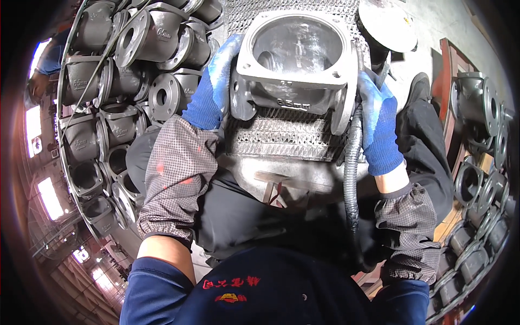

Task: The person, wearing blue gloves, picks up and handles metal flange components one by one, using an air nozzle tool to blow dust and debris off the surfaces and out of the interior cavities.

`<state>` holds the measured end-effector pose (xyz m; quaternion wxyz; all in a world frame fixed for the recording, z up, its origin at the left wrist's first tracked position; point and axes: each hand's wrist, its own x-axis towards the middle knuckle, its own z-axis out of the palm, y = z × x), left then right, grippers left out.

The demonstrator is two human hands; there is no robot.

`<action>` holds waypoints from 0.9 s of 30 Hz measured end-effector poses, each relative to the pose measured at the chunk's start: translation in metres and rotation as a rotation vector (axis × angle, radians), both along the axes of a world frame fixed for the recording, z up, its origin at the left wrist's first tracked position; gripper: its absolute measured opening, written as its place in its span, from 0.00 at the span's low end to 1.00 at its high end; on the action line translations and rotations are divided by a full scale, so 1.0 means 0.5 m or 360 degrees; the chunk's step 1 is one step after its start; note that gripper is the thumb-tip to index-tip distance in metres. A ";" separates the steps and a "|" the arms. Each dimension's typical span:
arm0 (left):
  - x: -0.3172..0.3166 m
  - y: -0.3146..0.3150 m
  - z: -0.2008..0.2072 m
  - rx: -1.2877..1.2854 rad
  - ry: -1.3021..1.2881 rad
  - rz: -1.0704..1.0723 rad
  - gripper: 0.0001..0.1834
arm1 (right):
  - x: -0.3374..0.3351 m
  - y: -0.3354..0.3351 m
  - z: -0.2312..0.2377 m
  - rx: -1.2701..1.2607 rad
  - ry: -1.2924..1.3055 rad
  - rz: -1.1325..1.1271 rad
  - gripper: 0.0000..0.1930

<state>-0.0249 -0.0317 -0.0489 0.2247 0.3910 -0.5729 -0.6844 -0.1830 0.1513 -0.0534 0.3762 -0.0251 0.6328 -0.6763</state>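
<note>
A grey cast-metal valve body (pixel 295 81) lies in front of me, its wide square-flanged opening facing up and round flanges at its sides. It rests on a worktop with a ridged metal surface (pixel 287 132). My left hand (pixel 215 76), in a blue and white glove, is closed against the casting's left side. On the right, my gloved right hand (pixel 377 111) is closed around a mostly hidden hand tool; a grey metal lever (pixel 384 70) sticks out above the fingers. A black corrugated hose (pixel 352 162) runs down from beside this hand toward my lap.
Many similar grey castings (pixel 157 35) are stacked to the left behind a thin metal rail. More castings (pixel 476 103) stand at the right beside a reddish-brown frame (pixel 448 81). A pale round disc (pixel 387 24) sits beyond my right hand. Another person's hand (pixel 39 84) shows at far left.
</note>
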 end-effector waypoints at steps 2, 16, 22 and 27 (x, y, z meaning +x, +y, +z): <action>-0.003 0.007 0.011 0.0083 0.0032 -0.0049 0.24 | -0.004 -0.001 -0.007 0.0019 0.0015 -0.0010 0.13; 0.094 0.034 0.025 -0.0938 -0.0202 -0.0369 0.22 | 0.040 -0.015 -0.018 0.0095 0.0305 0.0003 0.18; 0.116 0.031 0.092 -0.1920 -0.0388 -0.0411 0.23 | 0.079 -0.017 -0.084 0.0146 0.0321 0.0097 0.13; 0.120 0.084 0.121 -0.1223 -0.0609 -0.0097 0.42 | 0.104 -0.003 -0.102 -0.0071 0.0098 0.0131 0.13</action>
